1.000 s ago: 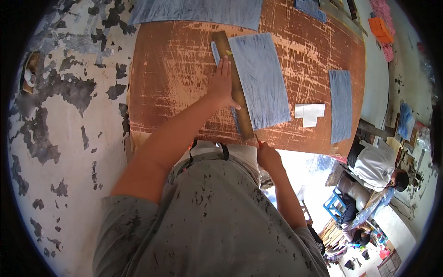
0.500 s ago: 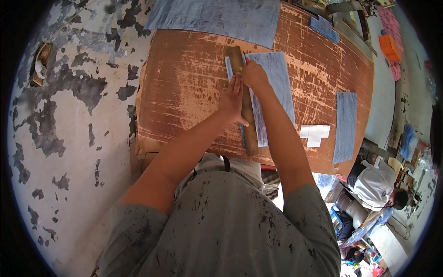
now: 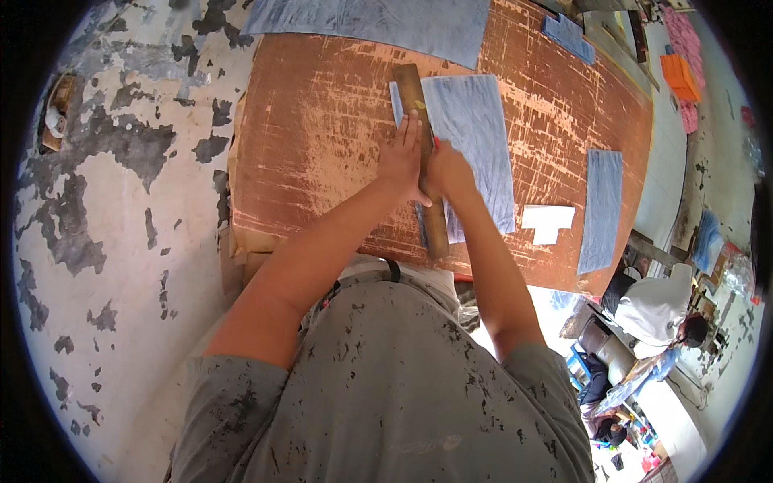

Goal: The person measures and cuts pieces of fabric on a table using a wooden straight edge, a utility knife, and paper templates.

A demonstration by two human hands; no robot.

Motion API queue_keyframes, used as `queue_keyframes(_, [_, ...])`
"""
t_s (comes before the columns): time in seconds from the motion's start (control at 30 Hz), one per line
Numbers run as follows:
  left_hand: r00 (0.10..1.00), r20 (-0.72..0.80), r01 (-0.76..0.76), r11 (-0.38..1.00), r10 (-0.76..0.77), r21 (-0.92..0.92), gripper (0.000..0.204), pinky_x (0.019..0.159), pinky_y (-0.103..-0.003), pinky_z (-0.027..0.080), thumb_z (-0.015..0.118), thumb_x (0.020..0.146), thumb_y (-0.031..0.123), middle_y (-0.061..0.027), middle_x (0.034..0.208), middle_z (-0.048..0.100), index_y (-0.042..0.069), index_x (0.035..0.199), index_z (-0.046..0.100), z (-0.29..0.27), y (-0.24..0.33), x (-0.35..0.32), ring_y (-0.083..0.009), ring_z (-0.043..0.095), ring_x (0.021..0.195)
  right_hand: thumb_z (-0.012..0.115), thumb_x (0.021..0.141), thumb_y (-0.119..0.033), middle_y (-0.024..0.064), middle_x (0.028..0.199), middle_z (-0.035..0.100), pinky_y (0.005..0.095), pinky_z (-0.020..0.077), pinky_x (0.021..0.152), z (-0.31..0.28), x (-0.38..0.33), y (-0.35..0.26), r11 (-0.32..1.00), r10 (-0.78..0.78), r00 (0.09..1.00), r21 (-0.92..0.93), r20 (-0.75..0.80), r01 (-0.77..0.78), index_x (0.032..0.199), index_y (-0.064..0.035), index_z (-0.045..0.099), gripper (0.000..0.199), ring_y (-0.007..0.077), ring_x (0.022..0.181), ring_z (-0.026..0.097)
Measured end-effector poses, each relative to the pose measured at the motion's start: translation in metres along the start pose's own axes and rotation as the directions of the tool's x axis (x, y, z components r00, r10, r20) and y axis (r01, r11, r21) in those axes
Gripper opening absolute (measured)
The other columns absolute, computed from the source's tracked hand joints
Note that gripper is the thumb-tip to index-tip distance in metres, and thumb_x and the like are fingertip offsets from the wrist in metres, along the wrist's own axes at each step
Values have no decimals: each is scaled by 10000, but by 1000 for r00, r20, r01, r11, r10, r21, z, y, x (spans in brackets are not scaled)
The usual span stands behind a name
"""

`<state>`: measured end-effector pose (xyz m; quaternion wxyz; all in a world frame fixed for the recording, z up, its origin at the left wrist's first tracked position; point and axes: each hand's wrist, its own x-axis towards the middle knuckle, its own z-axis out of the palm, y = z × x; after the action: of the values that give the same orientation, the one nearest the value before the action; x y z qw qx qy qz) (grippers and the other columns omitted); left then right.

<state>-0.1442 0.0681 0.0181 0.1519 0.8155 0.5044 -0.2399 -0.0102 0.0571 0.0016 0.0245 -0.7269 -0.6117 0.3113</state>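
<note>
A long brown wooden straightedge (image 3: 411, 85) lies lengthwise over a blue-grey streaked sheet (image 3: 475, 121). A narrow strip of the sheet shows along its left side. My left hand (image 3: 400, 165) presses down on the straightedge, fingers stretched out and thumb apart, reaching across its near half. Closed against the right edge is my right hand (image 3: 451, 171), gripping a slim red tool (image 3: 436, 143). Only a small red part of that tool shows above the fist; its tip is hidden.
The worn brown table (image 3: 314, 121) carries a large blue-grey sheet (image 3: 378, 28) at the far side, a smaller folded piece (image 3: 568, 39), a blue-grey strip (image 3: 601, 209) and white paper pieces (image 3: 547, 221). A peeling wall (image 3: 129, 217) stands left. A person in white (image 3: 656, 310) is at right.
My right hand has drawn the red tool toward me along the right edge of the straightedge. My left hand stays pressed on it. The whole view has shifted slightly.
</note>
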Motion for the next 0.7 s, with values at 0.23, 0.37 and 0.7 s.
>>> queue_keyframes(0.23, [999, -31, -30, 999, 30, -15, 1712, 1159, -751, 290, 860, 503, 866, -265, 1789, -76, -91, 1686, 76, 3, 0, -3, -375, 29, 1669, 448, 1111, -317, 348, 964, 722, 632, 552, 821, 14, -117, 34, 992, 106, 991, 65, 78, -111, 1204, 22, 545, 365, 558, 930, 707])
queue_keyframes(0.37, [1000, -15, -24, 1000, 24, -11, 1727, 1170, -764, 272, 848, 510, 884, -262, 1788, -78, -89, 1687, 40, 2, 0, -1, -370, 16, 1672, 442, 1120, -294, 395, 921, 699, 673, 520, 800, 27, -166, 63, 973, 185, 963, 104, 198, -208, 1164, 16, 528, 325, 592, 896, 686])
queue_keyframes(0.7, [1000, -4, -22, 1000, 22, -22, 1700, 1199, -765, 265, 860, 538, 865, -257, 1788, -63, -68, 1694, 35, -4, -2, -3, -353, 9, 1674, 460, 1119, -284, 374, 843, 698, 656, 548, 762, 61, -232, 101, 960, 271, 948, 25, 170, -279, 1167, -3, 528, 294, 582, 851, 696])
